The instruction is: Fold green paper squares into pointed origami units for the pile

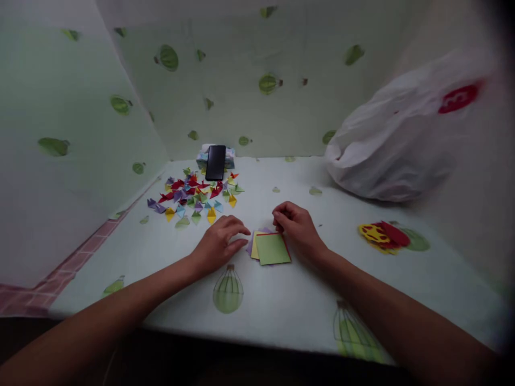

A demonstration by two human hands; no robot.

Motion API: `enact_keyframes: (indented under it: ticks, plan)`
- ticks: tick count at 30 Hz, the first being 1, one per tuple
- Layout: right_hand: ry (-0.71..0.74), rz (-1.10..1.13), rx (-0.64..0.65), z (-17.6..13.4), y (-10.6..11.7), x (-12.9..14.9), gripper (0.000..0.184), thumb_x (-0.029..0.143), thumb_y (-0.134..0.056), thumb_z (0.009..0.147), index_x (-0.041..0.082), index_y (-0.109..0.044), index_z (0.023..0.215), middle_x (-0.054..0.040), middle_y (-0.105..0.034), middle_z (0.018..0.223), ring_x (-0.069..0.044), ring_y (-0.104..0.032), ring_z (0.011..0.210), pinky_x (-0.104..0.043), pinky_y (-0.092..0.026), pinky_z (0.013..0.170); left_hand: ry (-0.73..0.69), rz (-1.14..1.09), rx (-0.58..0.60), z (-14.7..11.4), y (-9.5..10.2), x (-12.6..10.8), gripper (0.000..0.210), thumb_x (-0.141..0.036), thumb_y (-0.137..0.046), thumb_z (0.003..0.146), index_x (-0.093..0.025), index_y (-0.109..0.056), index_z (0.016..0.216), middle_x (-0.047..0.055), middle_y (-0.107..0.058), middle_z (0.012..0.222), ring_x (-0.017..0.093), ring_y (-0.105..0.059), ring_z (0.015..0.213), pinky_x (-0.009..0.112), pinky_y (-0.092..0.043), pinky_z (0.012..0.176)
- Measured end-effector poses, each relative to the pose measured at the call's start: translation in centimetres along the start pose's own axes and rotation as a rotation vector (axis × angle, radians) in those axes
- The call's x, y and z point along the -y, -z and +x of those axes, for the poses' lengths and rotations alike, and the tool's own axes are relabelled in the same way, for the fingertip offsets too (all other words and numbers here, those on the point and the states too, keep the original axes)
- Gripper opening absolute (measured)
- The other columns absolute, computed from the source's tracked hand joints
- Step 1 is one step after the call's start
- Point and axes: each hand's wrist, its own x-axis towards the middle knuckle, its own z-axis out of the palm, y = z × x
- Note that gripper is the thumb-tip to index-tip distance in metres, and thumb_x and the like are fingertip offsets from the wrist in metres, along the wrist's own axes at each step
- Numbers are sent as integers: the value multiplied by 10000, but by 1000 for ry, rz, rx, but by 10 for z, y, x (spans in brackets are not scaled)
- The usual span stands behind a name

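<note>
A small stack of square coloured papers (273, 250) lies on the table between my hands, a green sheet on top, with yellow, purple and red edges fanned out beneath. My left hand (220, 242) is just left of the stack, its thumb and fingers apart and nothing between them. At the upper right corner of the stack is my right hand (298, 229), its fingers curled in and the thumb close to the index finger. No object shows in its grip. Beyond my left hand lies a scattered heap of small folded paper pieces (194, 194) in many colours.
A black phone (215, 162) leans against a tissue box (229, 157) at the back. On the right are red and yellow cut-out pieces (384, 236) and a large white plastic bag (386, 145). Walls with balloon prints enclose the cloth-covered table (277, 305).
</note>
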Motion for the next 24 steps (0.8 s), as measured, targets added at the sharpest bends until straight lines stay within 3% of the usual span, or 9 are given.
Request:
enact_keyframes:
  ticks: [5,10,13,18,24]
  plan:
    - [13,-16,37,-3,-1,-1,125,291,-566,817,180,-567,759,4,-566,668,-137,-532,602,-284,-427,570,47,24,43,-7,2,8,154,-171,-600,894,-175,-671,1031,97,-648,1098,220,-601,1052,396,-493,948]
    - [7,-65,13,-7,-3,0,141,313,-567,839,185,-571,779,-2,-582,661,-146,-538,618,-289,-424,586,204,198,-34,-46,26,46,202,-222,-514,938,-159,-671,1047,125,-645,1164,242,-606,1102,438,-494,984]
    - [-1,-69,-2,-9,-5,1,150,323,-570,847,187,-570,785,1,-574,652,-141,-520,603,-283,-406,566,304,359,37,-65,36,70,291,-268,-462,959,-143,-649,1144,155,-624,1268,279,-579,1185,486,-465,1029]
    - [-30,-78,4,-9,-5,0,136,317,-573,853,192,-570,799,7,-570,645,-136,-505,585,-274,-394,548,308,469,174,-73,40,90,452,-361,-432,977,-149,-490,1373,169,-465,1490,303,-414,1386,556,-282,1155]
    - [-27,-55,8,-7,-5,-1,135,314,-593,851,194,-568,794,13,-565,628,-130,-494,570,-267,-389,541,254,599,164,-64,40,88,452,-354,-429,978,-127,-494,1363,193,-560,1392,294,-488,1327,580,-140,1188]
